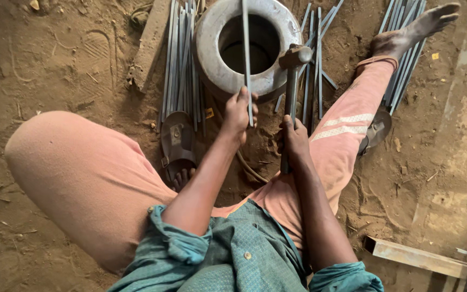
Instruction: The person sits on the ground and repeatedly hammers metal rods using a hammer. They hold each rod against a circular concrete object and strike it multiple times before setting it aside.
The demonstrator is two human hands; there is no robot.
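I sit on a dirt floor with a heavy metal ring between my legs. My left hand grips a thin flat steel strip that lies across the ring's opening, pointing away from me. My right hand is closed round the handle of a hammer, whose head hangs over the ring's right rim, close beside the strip.
Bundles of flat steel strips lie left and right of the ring, more under my right foot. Sandals rest on the dirt. A wooden block lies at far left, a metal bar at near right.
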